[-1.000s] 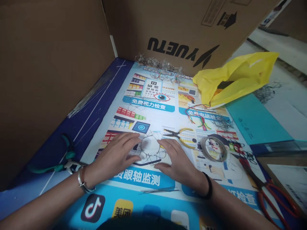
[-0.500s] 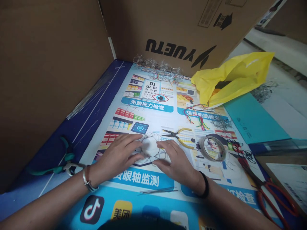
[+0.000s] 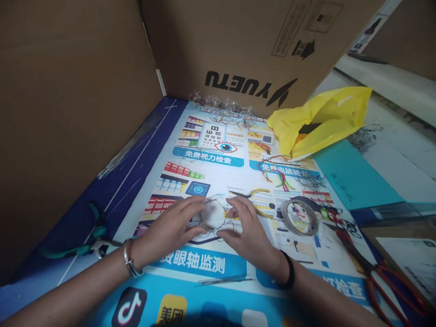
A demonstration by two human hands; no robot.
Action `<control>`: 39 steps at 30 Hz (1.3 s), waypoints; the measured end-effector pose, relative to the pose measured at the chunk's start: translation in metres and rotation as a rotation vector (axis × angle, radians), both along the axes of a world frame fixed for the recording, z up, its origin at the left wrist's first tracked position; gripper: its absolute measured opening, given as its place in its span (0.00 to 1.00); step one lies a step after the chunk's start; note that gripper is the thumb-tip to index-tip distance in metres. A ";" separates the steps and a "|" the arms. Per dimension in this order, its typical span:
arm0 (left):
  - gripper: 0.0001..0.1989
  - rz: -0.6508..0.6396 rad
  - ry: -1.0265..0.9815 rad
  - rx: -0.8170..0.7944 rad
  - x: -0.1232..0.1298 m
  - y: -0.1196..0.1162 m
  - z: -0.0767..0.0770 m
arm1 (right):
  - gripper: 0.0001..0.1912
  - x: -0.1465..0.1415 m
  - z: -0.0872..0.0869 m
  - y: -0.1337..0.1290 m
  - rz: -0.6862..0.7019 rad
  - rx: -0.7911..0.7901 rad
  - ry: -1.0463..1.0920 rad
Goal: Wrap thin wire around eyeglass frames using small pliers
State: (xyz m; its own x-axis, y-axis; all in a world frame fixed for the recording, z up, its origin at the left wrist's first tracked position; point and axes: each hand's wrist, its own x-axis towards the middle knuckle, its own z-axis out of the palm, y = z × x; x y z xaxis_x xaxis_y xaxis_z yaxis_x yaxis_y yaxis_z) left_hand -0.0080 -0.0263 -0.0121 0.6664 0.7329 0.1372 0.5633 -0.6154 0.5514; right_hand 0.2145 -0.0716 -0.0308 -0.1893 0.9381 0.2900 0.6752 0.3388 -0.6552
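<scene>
A round frame of thin bent wire (image 3: 215, 230) lies on the printed poster, with a pale round patch in its middle. My left hand (image 3: 173, 221) holds its left side between fingers and thumb. Around the right side, the fingers and thumb of my right hand (image 3: 250, 229) grip the wire. Just behind my right hand are yellow-handled pliers (image 3: 260, 195), partly covered by it. Several short straight wires (image 3: 225, 279) lie on the poster in front of my hands.
Green-handled pliers (image 3: 91, 247) lie at left, near a bundle of straight wires (image 3: 126, 150). To the right are a tape roll (image 3: 299, 217) and red scissors (image 3: 378, 272). Wire pieces (image 3: 221, 106), a yellow bag (image 3: 323, 122) and cardboard walls (image 3: 238, 41) stand behind.
The view has tilted up slightly, so things appear lower. My right hand's fingers have curled and shifted at the wire frame's edge, while both hands stay around it.
</scene>
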 end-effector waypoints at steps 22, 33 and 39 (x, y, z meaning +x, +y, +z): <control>0.27 -0.038 -0.036 -0.062 0.016 0.005 -0.001 | 0.33 -0.006 -0.001 0.007 0.135 -0.016 0.034; 0.29 0.055 -0.055 -0.142 0.014 0.002 -0.005 | 0.30 0.004 0.002 0.002 0.014 -0.106 -0.011; 0.28 0.067 -0.042 -0.127 0.015 0.002 -0.005 | 0.25 0.001 0.008 0.004 0.028 -0.016 0.040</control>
State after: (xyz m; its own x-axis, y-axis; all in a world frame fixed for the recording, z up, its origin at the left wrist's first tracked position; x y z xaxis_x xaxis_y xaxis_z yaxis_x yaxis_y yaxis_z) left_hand 0.0068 -0.0247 -0.0173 0.6110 0.7888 0.0674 0.5756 -0.5011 0.6462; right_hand 0.2153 -0.0678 -0.0231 -0.2038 0.9371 0.2833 0.6390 0.3466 -0.6867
